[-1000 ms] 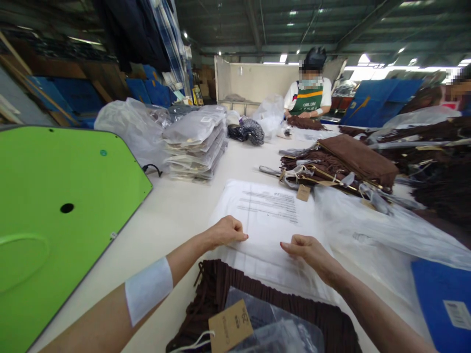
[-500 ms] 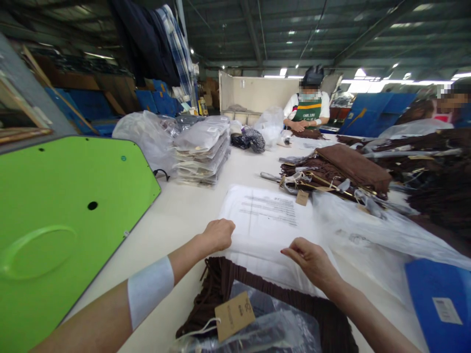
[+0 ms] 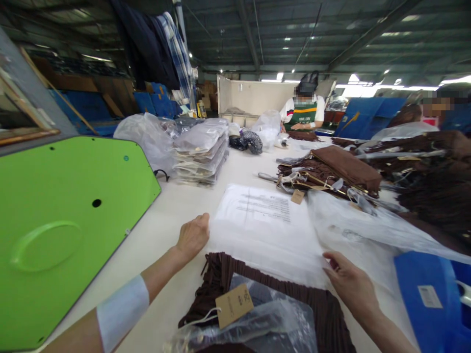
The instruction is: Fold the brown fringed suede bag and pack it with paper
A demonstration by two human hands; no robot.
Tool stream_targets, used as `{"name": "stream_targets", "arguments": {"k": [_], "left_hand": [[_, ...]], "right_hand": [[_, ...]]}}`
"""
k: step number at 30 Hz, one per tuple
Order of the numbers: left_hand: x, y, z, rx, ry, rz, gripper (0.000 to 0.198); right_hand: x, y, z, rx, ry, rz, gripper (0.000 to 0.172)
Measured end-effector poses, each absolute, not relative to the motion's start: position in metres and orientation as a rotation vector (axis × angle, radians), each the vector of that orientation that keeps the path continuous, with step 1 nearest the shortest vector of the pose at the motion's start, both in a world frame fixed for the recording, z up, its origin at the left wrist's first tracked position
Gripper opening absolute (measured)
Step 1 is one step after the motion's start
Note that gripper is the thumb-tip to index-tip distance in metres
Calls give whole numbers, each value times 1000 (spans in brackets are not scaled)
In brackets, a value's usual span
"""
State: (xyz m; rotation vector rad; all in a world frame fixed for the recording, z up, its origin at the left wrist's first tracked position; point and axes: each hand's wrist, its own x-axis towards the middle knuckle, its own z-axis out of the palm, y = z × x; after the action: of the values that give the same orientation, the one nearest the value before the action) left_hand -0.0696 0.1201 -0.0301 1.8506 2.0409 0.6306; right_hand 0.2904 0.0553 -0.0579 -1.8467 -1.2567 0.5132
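Observation:
A white translucent plastic bag (image 3: 257, 240) printed with lines of dark text lies on the table, apparently on top of more bags. At its left edge my left hand (image 3: 193, 235) is closed, thumb and fingers pinching the edge. My right hand (image 3: 349, 284) pinches the near right corner, fingers curled. Nearer to me, between my forearms, lies a dark brown fringed bag (image 3: 327, 314). Clear plastic wrap (image 3: 275, 318) covers part of it, and a brown cardboard tag (image 3: 234, 305) on a white string rests on top.
A green panel (image 3: 73, 220) stands at left. Behind it is a stack of packed plastic bags (image 3: 200, 152). Brown fringed bags (image 3: 342, 166) pile up at right, beyond loose plastic sheeting (image 3: 356, 235). A blue bin (image 3: 427, 294) sits near right. A co-worker (image 3: 303, 110) stands across the table.
My hands have moved apart: the left went left to the bag's left edge, the right went right and slightly down to its corner. The view has shifted slightly.

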Motion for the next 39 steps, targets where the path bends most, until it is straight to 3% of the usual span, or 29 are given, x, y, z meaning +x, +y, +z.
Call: {"name": "stream_targets", "arguments": {"k": [6, 10, 14, 18, 22, 29, 33, 39], "left_hand": [[-60, 130, -26, 1066, 1840, 1152, 2], [-50, 133, -22, 726, 1593, 1351, 14], [-48, 134, -26, 609, 1400, 1453, 22], [-49, 126, -38, 693, 1291, 1429, 18], [-50, 109, -48, 917, 1279, 1298, 31], [-56, 79, -60, 1239, 1438, 1125, 37], [-56, 67, -62, 1450, 1622, 1021, 41], [-49, 55, -56, 1304, 1808, 981, 45]], "right_hand": [[266, 62, -45, -1549, -768, 858, 46], [264, 67, -38, -1355, -641, 1058, 53], [273, 70, -46, -1287, -604, 1184, 48], [284, 62, -58, -1316, -632, 1242, 40], [288, 43, -61, -1461, -802, 1270, 32], [282, 9, -61, -1925, -1274, 917, 50], [282, 1, -67, -2002, -1219, 949, 53], [282, -5, -66, -2066, -1153, 979, 50]]}}
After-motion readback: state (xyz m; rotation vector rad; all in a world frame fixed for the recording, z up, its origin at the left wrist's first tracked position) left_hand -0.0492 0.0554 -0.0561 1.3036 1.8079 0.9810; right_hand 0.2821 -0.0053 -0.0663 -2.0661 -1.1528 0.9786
